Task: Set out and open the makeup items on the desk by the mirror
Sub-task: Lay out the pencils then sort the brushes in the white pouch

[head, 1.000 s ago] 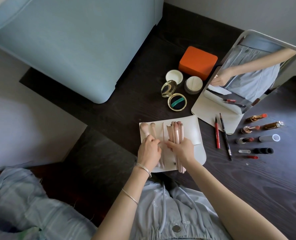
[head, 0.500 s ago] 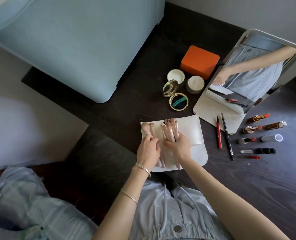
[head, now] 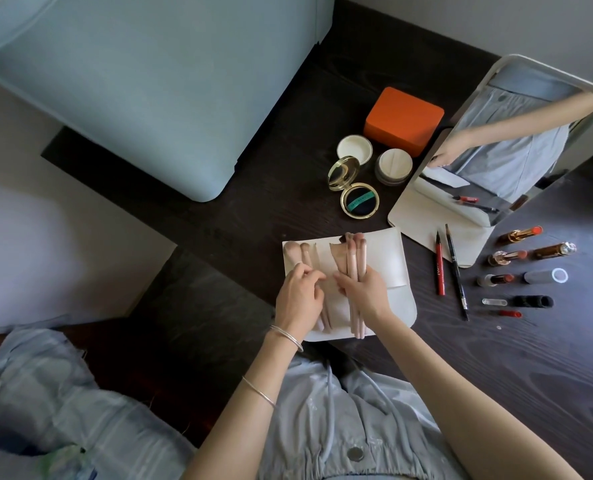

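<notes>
Centrally, right hand (head: 364, 292) grips slim pink makeup brushes (head: 353, 265) over the flat white pouch (head: 388, 268); left hand (head: 298, 296) pinches its pocket.

Print on red pencil (head: 440, 268) unreadable.

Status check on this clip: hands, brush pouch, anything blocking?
Right hand grips a bundle of pink brushes. Left hand pinches the white pouch, open on the desk. Nothing in the way.
</notes>
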`<state>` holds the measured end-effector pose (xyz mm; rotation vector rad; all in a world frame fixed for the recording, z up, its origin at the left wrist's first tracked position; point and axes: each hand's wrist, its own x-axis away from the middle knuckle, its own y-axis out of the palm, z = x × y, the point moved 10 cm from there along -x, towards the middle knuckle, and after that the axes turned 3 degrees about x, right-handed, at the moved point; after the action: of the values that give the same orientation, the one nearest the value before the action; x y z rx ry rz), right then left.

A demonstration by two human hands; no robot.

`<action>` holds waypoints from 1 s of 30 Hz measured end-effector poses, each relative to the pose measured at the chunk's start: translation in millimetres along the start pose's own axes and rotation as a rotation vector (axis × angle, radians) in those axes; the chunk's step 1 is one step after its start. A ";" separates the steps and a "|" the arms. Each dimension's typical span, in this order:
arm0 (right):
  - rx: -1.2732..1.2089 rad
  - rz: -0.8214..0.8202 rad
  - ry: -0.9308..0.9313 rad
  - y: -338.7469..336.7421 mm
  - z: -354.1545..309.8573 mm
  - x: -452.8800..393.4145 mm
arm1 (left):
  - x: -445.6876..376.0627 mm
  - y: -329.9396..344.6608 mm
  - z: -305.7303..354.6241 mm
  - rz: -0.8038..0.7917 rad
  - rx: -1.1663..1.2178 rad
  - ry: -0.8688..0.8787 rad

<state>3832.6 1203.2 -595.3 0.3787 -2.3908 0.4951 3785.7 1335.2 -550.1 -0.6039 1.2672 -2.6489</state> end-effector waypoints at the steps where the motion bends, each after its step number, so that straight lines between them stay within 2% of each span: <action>1: -0.023 -0.006 0.004 -1.0 -0.2 0.3 | -0.8 1.0 1.6 -0.003 0.018 -0.003; 5: -0.144 -0.035 0.024 -2.7 -5.6 1.8 | -5.1 14.7 6.6 -0.105 0.201 -0.120; 11: -0.246 -0.017 0.084 -13.7 -4.6 -0.4 | -3.1 32.0 0.7 -0.194 0.722 -0.385; 15: -0.394 -0.056 0.157 -6.0 3.5 3.6 | -3.9 30.3 0.1 -0.173 0.701 -0.397; 25: -0.304 0.068 0.071 -30.7 6.6 -1.5 | -5.8 30.4 -4.7 -0.118 0.710 -0.466; 28: -0.123 0.108 0.031 -41.6 4.9 -2.2 | -2.7 35.3 -6.9 -0.135 0.846 -0.506; 30: -0.094 0.073 0.035 -39.8 4.2 -2.4 | 1.4 38.9 -4.8 -0.159 0.978 -0.550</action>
<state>3847.6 1166.4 -589.9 0.2406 -2.3904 0.4170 3780.8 1313.6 -582.5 -1.1130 -0.2422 -2.4969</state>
